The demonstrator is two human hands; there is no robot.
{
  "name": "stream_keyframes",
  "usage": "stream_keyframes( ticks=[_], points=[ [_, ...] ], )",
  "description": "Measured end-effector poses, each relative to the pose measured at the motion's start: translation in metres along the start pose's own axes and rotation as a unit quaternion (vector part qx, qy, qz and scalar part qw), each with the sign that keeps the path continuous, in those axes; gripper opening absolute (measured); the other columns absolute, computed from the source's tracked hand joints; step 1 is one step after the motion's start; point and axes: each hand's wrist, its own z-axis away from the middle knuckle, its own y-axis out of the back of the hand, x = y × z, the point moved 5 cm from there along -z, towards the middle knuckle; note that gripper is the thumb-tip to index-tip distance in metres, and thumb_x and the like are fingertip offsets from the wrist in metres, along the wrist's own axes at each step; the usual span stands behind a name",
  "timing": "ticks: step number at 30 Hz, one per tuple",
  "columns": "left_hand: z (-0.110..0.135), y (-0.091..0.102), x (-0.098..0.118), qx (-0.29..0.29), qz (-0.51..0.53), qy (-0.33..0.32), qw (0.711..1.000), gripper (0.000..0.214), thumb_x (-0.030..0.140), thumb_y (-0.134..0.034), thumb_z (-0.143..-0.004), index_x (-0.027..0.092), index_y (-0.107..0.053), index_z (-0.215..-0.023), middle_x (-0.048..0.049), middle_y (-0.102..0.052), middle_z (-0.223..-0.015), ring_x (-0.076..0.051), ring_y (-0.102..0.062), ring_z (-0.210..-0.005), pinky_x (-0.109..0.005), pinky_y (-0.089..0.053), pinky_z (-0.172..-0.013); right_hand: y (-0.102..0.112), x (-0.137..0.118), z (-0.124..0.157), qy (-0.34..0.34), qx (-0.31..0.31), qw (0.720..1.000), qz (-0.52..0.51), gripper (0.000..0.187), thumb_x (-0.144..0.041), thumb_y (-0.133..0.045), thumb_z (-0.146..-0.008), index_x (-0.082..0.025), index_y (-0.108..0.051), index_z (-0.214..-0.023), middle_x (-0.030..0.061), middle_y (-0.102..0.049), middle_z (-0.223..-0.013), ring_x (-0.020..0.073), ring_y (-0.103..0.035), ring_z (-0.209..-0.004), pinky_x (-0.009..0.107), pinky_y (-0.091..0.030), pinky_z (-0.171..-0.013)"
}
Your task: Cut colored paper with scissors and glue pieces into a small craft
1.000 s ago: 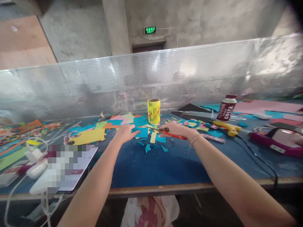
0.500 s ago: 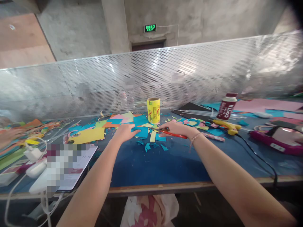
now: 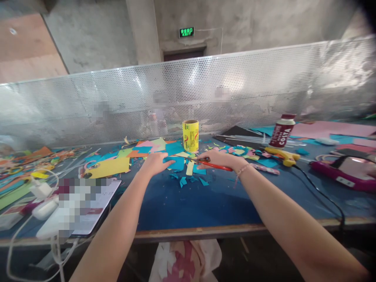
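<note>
In the middle of the table, my left hand (image 3: 154, 163) pinches a piece of blue paper (image 3: 177, 164) between thumb and fingers. My right hand (image 3: 221, 159) is wrapped round a pair of scissors (image 3: 219, 167) with red-orange handles. Their blades point left, toward the blue paper; whether they touch it I cannot tell. A small pale yellow strip (image 3: 189, 168) lies just below the blades. Blue paper scraps (image 3: 183, 181) are scattered on the table in front of both hands. Behind them stands a yellow printed roll (image 3: 190, 136), upright.
Coloured paper sheets (image 3: 110, 167) and a phone (image 3: 95, 213) with white cables lie at left. On the right are a COSTA bottle (image 3: 282, 132), a yellow glue gun (image 3: 283, 157) with black cord, and a purple-edged device (image 3: 340, 178). A perforated metal screen (image 3: 132, 102) closes off the back.
My two hands, the scissors and the blue paper stay nearly where they were. Another person's blurred hand at the far left edge has gone from the pile of paper strips.
</note>
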Motion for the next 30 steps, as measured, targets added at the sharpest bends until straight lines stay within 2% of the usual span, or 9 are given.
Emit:
stream_keyframes(
  ticks=[6,14,24,30],
  points=[
    [-0.0001,0.0023,0.0027,0.007,0.006,-0.008,1.000,0.050,0.062,-0.031,-0.075,0.017,-0.051,-0.064,-0.0054,-0.055,-0.061,-0.018,-0.052,-0.062,-0.026,-0.030,-0.055,-0.0008,0.0012,0.0002,-0.006,-0.003,1.000,0.007,0.044,-0.057,-0.046,-0.073,-0.024,-0.061,-0.097,0.0048,-0.063,-0.093,0.0179,-0.055,-0.076,0.026,-0.039,-0.064],
    [0.0000,0.0011,-0.0002,-0.003,-0.003,0.015,1.000,0.050,0.063,-0.033,-0.074,0.017,-0.051,-0.066,-0.0058,-0.056,-0.062,-0.019,-0.053,-0.062,-0.026,-0.031,-0.053,0.0006,-0.0033,0.0009,0.006,0.003,1.000,0.019,0.039,-0.054,-0.045,-0.075,-0.024,-0.063,-0.092,0.0039,-0.064,-0.088,0.0174,-0.056,-0.073,0.027,-0.039,-0.066],
    [0.0002,0.0008,-0.0010,-0.002,-0.012,0.014,1.000,0.052,0.064,-0.031,-0.074,0.017,-0.053,-0.071,-0.0079,-0.058,-0.066,-0.021,-0.055,-0.066,-0.026,-0.032,-0.053,-0.0005,0.0023,-0.0001,0.001,0.002,1.000,0.005,0.042,-0.056,-0.047,-0.073,-0.024,-0.063,-0.095,0.0035,-0.064,-0.087,0.0173,-0.055,-0.073,0.027,-0.039,-0.067],
    [0.0006,0.0015,-0.0003,0.001,-0.019,0.013,1.000,0.053,0.064,-0.030,-0.074,0.017,-0.054,-0.074,-0.0088,-0.059,-0.069,-0.022,-0.055,-0.067,-0.027,-0.033,-0.054,0.0000,0.0048,-0.0002,-0.007,0.017,1.000,0.008,0.044,-0.055,-0.048,-0.072,-0.025,-0.062,-0.101,0.0041,-0.064,-0.092,0.0194,-0.056,-0.078,0.029,-0.039,-0.070]
  ],
)
